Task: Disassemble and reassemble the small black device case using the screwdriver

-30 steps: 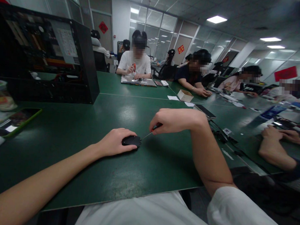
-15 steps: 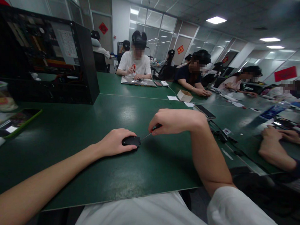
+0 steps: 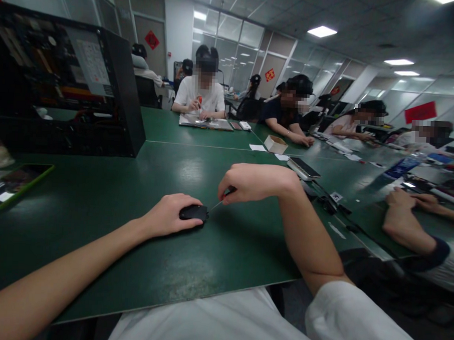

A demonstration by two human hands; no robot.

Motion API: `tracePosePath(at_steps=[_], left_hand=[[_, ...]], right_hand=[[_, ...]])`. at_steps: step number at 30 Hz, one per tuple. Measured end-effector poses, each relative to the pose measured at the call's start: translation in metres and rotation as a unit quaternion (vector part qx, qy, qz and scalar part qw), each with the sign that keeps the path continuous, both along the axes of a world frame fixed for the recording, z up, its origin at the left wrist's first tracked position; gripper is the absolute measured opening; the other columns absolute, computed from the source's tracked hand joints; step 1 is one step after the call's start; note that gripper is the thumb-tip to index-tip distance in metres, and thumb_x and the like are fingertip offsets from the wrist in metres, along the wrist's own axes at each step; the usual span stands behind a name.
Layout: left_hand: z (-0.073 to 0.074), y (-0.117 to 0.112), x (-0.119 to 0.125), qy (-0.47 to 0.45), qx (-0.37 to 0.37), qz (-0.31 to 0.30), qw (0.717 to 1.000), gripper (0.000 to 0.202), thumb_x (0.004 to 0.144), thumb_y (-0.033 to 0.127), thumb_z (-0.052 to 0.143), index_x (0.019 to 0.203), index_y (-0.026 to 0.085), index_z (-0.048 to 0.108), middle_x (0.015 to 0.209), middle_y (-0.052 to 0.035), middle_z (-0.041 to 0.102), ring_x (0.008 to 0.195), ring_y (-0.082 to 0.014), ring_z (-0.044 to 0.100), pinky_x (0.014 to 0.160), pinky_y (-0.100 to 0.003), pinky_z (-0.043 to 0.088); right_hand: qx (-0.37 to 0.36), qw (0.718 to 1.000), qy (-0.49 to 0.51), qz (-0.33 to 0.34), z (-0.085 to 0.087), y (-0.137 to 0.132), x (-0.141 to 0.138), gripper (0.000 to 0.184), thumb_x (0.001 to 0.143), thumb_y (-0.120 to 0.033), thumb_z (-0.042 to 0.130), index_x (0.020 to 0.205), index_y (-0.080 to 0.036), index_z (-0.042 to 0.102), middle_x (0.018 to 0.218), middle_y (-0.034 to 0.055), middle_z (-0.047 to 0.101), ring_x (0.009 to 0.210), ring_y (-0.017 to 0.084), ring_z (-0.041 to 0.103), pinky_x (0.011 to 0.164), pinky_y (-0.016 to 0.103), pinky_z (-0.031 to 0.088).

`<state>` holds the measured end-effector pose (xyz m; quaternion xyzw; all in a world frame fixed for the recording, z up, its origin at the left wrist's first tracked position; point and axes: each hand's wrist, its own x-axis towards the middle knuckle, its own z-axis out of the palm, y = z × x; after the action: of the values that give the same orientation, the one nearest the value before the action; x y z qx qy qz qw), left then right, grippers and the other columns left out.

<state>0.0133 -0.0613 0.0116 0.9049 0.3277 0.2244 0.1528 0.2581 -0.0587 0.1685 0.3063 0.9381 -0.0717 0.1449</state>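
Fingers of the left hand (image 3: 167, 215) curl round the sides of a small black computer mouse (image 3: 192, 212), half closed, with the mouse down on the green worktop (image 3: 162, 272). The left arm comes in long and straight from the bottom corner. The right arm goes up from its white sleeve (image 3: 350, 315), then the wrist bends hard to the left. The right hand (image 3: 238, 183) is curled tight on a screwdriver (image 3: 216, 205), which slants down to the mouse's front end. I cannot tell if the tip touches.
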Motion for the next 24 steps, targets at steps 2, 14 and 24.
tracePosePath(at_steps=[2, 14, 24], left_hand=[[-0.001, -0.001, 0.001, -0.003, 0.001, 0.008, 1.0, 0.039, 0.089, 0.05, 0.072, 0.117, 0.023, 0.071, 0.109, -0.0051, 0.076, 0.097, -0.0253, 0.071, 0.084, -0.033, 0.051], [-0.005, 0.0, 0.003, -0.004, 0.023, 0.032, 0.999, 0.04, 0.085, 0.05, 0.076, 0.114, 0.022, 0.073, 0.105, -0.0052, 0.077, 0.094, -0.0256, 0.07, 0.083, -0.033, 0.049], [-0.002, 0.001, 0.002, -0.011, 0.009, 0.024, 1.0, 0.042, 0.088, 0.049, 0.074, 0.119, 0.02, 0.071, 0.109, -0.0052, 0.076, 0.097, -0.0252, 0.071, 0.087, -0.034, 0.051]], right_hand=[[0.021, 1.0, -0.001, -0.001, -0.002, -0.001, -0.002, 0.026, 0.091, -0.031, 0.065, 0.109, -0.021, 0.081, 0.099, 0.0059, 0.08, 0.086, 0.021, 0.07, 0.069, 0.027, 0.04], [0.017, 0.986, 0.13, -0.105, -0.037, -0.026, 0.028, 0.024, 0.094, -0.032, 0.062, 0.102, -0.019, 0.081, 0.095, 0.0051, 0.08, 0.084, 0.019, 0.072, 0.074, 0.025, 0.043], [-0.047, 0.968, 0.235, -0.068, -0.085, -0.017, 0.019, 0.024, 0.098, -0.028, 0.061, 0.111, -0.017, 0.078, 0.097, 0.0057, 0.079, 0.079, 0.016, 0.069, 0.07, 0.024, 0.042]])
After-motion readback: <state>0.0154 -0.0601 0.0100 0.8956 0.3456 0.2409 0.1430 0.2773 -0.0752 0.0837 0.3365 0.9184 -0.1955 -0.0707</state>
